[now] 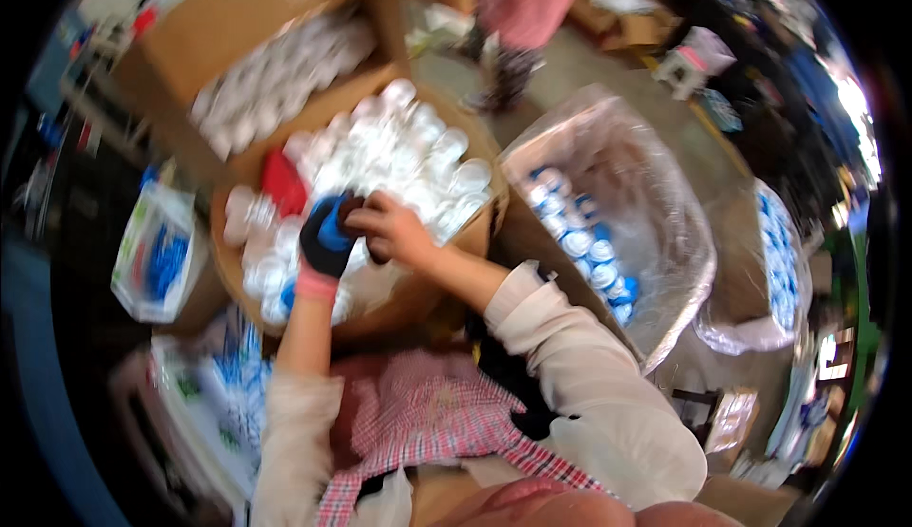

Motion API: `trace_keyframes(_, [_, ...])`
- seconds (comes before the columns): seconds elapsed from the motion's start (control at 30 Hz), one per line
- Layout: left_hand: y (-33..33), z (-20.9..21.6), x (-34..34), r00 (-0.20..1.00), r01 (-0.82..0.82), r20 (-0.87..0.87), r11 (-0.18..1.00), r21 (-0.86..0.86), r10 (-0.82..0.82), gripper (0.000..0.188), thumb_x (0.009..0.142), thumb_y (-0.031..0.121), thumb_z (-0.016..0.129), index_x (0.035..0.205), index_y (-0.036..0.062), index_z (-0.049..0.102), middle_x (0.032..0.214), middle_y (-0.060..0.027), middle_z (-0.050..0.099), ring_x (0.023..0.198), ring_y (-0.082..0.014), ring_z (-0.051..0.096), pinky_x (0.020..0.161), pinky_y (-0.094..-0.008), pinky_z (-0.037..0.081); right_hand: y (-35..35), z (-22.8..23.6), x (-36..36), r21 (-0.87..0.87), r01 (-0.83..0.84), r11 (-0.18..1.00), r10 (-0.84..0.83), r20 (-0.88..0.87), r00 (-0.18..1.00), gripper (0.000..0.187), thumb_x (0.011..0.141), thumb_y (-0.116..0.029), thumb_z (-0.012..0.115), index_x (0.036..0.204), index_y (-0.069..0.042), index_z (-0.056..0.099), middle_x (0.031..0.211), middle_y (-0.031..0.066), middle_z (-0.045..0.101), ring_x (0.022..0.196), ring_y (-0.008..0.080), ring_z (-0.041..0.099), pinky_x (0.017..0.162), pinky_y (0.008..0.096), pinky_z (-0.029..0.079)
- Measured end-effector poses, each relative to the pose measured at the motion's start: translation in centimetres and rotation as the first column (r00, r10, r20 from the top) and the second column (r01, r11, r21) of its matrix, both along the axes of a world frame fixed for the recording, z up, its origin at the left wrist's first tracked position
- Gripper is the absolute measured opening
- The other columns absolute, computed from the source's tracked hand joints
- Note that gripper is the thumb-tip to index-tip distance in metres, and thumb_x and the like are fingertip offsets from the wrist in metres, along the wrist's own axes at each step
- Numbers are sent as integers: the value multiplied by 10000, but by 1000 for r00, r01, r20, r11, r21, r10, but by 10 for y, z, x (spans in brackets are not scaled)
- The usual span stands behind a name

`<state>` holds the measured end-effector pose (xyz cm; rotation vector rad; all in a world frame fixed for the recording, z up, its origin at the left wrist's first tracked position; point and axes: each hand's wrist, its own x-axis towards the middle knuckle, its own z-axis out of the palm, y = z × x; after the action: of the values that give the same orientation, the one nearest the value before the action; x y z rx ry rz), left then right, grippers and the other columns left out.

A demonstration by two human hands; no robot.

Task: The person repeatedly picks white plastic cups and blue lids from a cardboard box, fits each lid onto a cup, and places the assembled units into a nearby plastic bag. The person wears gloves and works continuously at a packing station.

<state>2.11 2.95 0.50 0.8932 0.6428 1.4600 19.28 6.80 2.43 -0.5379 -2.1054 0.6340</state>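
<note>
My left hand (324, 250), in a black glove with a pink cuff, is closed around a blue round piece (333, 224) above a large cardboard box (454, 257). Bare, my right hand (391, 228) meets it from the right with bent fingers. Blur hides what lies between the fingertips; a dark brown patch shows there. Beneath and beyond both hands, the box holds many clear and white plastic cup-shaped pieces (380, 152). A red piece (283, 183) lies among them, left of my hands.
To the right stands a plastic-lined box (655, 233) with blue-and-white round pieces (591, 254). A carton of white pieces (285, 76) is at the back left. A white bag (133, 266) with blue pieces sits left. A person in pink (521, 5) stands beyond.
</note>
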Motion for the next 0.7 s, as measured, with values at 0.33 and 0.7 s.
trace_keyframes(0.33, [-35,-28,19,962,-205,160,972,-112,222,195,968,207,426,1020,55,535,1004,-114,549,908,-238,568,811,-331,470,-34,18,-33,-152,2,988,-3,-7,1000,343,695,-7,680,1033,-68,669,858,115,504,790,276,563,714,334,476])
trace_keyframes(0.7, [-55,12,-77,638,-112,709,948,-299,299,611,926,474,455,1275,-26,415,1273,-250,487,1246,-422,427,1053,-627,297,34,-47,13,-129,135,982,-71,409,910,387,721,-22,647,1105,-20,598,1132,201,558,1088,365,521,942,405,429])
